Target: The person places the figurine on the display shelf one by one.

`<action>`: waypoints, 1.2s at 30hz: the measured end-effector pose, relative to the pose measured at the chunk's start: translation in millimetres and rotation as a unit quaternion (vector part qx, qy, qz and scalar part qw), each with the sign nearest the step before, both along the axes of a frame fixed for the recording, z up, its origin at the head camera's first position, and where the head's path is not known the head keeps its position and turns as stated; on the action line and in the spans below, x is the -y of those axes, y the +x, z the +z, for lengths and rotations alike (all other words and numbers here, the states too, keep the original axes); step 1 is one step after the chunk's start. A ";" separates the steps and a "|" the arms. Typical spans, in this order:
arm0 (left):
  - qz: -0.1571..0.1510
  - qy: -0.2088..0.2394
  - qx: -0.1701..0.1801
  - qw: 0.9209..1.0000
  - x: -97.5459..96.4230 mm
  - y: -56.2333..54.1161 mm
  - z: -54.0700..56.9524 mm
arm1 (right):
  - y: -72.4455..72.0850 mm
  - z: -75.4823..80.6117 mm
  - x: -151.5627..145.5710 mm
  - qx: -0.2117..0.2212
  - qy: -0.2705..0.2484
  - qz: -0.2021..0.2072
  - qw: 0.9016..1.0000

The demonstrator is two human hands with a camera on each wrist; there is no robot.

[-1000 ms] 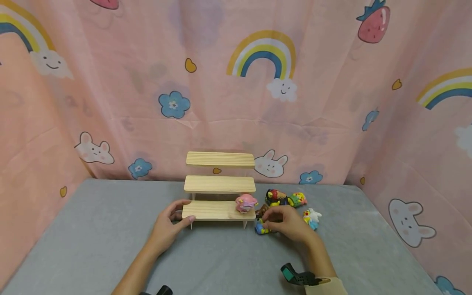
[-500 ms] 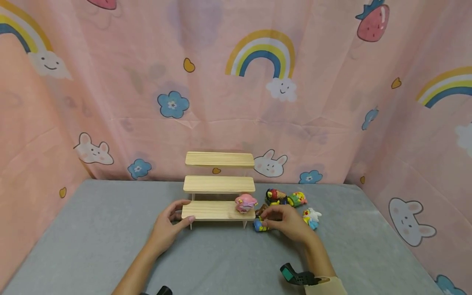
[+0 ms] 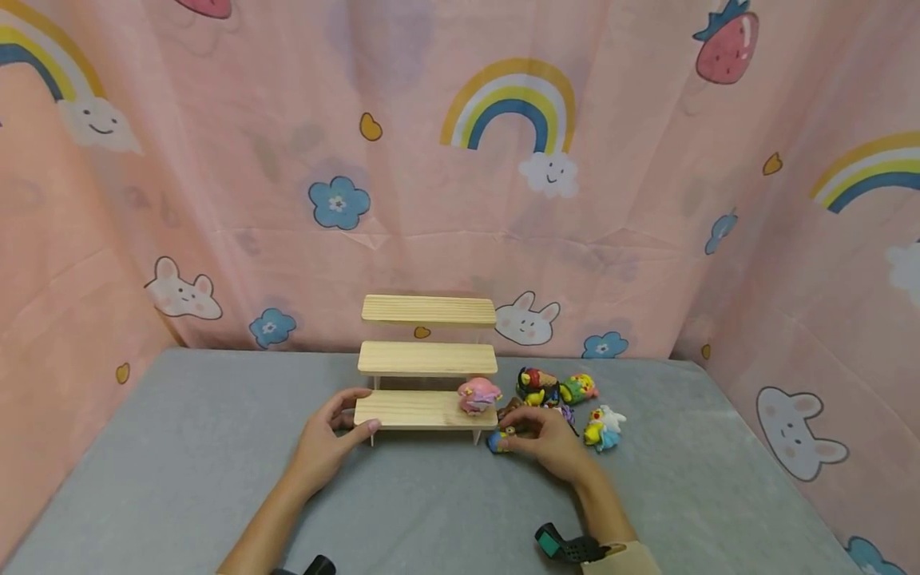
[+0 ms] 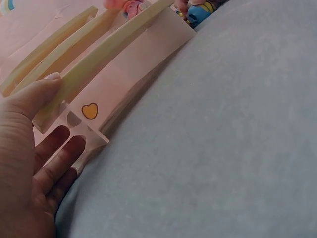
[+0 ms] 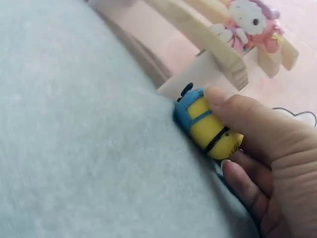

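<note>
The left hand (image 3: 332, 435) grips the left end of a three-tier wooden display stand (image 3: 413, 361), its thumb on the front edge of the lowest board and the other fingers spread loosely beside the clear leg below. The fingers of the right hand (image 3: 549, 441) are nearly closed, pinching a yellow-and-blue Minion figure (image 5: 208, 128) between the thumb on one side and fingertips on the other. That figure is low over the grey-covered worktop (image 3: 402, 503), just beside the stand's right front leg, tilted well over with its dark feet towards the stand; whether it touches the cloth is hard to tell. On the right end of the lowest board sits a pink-hooded figurine (image 3: 477, 397) with a white face. Behind the right hand lie more toys: a brown figurine (image 3: 509, 406) partly hidden by the fingers, a purple one (image 3: 567, 414), also partly covered, a red-and-black figurine (image 3: 535, 382) and a green one (image 3: 577, 388) touching or nearly so, and a white, yellow and blue figurine (image 3: 605, 428) a little apart to the right. A pink curtain (image 3: 431, 200) printed with rainbows, rabbits and flowers hangs behind the stand
</note>
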State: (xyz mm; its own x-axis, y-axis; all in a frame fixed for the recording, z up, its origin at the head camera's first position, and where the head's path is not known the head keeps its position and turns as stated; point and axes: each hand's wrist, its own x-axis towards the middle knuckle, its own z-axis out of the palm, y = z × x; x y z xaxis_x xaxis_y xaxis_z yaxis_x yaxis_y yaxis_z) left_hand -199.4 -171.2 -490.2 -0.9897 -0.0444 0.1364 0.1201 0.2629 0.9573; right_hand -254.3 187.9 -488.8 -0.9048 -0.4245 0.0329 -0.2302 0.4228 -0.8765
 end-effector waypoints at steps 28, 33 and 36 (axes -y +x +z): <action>-0.001 -0.032 0.013 0.999 -2.2 3.5 -2.3 | 14.9 -9.2 4.7 -0.051 0.010 -0.049 0.997; -0.002 -0.017 0.016 1.000 -2.6 5.0 0.8 | 15.8 -10.5 7.0 -0.056 -0.021 -0.025 0.998; -0.003 -0.015 0.009 1.000 -2.1 4.5 1.3 | 15.8 -11.9 10.6 -0.069 -0.054 -0.007 0.996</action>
